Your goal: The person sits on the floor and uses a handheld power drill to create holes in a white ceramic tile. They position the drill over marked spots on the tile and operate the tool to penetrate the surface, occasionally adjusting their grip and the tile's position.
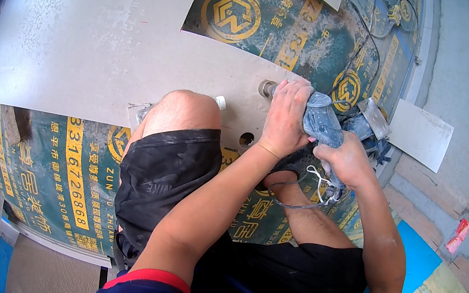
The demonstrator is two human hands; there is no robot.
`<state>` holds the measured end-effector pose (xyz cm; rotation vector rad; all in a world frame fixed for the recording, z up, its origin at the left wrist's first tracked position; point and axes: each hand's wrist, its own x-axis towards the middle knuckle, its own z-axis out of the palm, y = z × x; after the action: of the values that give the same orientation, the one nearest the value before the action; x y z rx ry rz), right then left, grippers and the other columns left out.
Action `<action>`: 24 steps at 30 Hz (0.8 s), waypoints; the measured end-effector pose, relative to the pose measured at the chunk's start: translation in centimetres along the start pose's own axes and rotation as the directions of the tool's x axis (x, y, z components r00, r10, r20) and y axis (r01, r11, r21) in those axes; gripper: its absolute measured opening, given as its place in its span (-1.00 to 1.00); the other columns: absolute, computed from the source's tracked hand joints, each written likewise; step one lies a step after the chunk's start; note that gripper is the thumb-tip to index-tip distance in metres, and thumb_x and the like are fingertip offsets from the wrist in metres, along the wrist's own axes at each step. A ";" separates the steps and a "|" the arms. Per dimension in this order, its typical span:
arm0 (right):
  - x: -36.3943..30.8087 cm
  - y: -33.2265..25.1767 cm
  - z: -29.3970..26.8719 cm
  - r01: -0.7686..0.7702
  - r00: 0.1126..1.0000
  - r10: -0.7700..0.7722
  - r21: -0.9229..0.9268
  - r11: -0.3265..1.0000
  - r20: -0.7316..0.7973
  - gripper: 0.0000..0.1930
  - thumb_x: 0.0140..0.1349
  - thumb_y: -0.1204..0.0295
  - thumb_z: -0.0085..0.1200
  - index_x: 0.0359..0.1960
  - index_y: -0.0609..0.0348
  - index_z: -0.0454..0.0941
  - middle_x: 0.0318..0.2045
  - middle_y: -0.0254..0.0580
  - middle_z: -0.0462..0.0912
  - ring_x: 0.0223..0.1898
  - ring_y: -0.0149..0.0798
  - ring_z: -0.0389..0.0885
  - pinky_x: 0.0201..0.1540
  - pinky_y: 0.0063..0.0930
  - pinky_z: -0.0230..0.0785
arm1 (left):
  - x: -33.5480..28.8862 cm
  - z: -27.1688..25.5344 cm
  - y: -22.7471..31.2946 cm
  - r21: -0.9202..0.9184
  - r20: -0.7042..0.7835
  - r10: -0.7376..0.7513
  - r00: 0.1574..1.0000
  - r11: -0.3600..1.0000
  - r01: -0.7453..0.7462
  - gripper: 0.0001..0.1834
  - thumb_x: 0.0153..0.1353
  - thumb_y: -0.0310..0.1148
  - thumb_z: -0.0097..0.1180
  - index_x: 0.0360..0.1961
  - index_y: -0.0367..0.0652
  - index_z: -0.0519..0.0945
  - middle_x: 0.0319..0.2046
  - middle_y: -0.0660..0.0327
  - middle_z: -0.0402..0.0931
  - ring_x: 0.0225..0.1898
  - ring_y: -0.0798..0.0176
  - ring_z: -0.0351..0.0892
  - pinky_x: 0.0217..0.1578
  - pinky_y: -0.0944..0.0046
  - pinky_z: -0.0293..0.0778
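A dusty blue-grey power drill [320,120] is gripped in both my hands. My left hand [286,118] wraps the front of its body, and my right hand [349,159] closes round its rear handle. From the front end a short round metal hole-saw bit [266,88] points left, at the surface of a large light-grey tile [97,43]. Whether the bit touches the tile I cannot tell. A round hole [246,140] is cut through the tile nearer to me. A rectangular notch opens in the tile's far edge.
Green printed floor film [73,181] lies under the tile. A white-capped bottle [220,102] is partly hidden by my bent knee. A cable [366,26] runs along the far right. Tile offcuts [419,134] lie near the grey wall at right. Dusty tools [372,123] sit beyond the drill.
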<state>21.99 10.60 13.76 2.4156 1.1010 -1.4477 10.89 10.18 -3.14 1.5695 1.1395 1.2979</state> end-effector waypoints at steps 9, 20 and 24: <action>0.3 0.7 0.1 0.028 1.000 -0.028 0.049 0.998 -0.005 -0.69 0.04 0.39 0.26 -0.22 0.36 0.72 -0.59 -0.24 0.62 -0.56 -0.41 0.53 -0.42 -0.35 0.38 | 0.0 0.0 0.1 -0.010 0.003 -0.005 1.000 1.000 0.006 0.08 -0.30 -0.25 0.63 0.32 -0.22 0.34 0.25 -0.08 0.45 0.34 -0.26 0.41 0.47 -0.33 0.17; 0.4 0.8 -0.1 0.024 1.000 -0.024 0.039 0.999 0.001 -0.71 0.03 0.38 0.27 -0.26 0.37 0.71 -0.59 -0.25 0.62 -0.54 -0.39 0.54 -0.40 -0.35 0.40 | 0.0 0.0 0.1 0.008 0.022 -0.011 1.000 1.000 0.011 0.12 -0.32 -0.25 0.64 0.33 -0.25 0.33 0.28 -0.09 0.44 0.34 -0.26 0.41 0.47 -0.33 0.19; 0.5 0.9 -0.1 0.033 0.999 -0.033 0.038 0.999 -0.002 -0.70 0.03 0.37 0.27 -0.24 0.35 0.73 -0.59 -0.25 0.62 -0.54 -0.39 0.55 -0.40 -0.35 0.40 | 0.1 0.0 0.2 -0.015 0.020 -0.016 1.000 1.000 0.016 0.07 -0.30 -0.24 0.62 0.31 -0.21 0.34 0.26 -0.07 0.43 0.35 -0.24 0.40 0.47 -0.32 0.16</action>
<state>22.78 10.22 13.14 2.4360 1.1284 -1.4904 10.91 10.18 -2.89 1.5558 1.1259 1.2749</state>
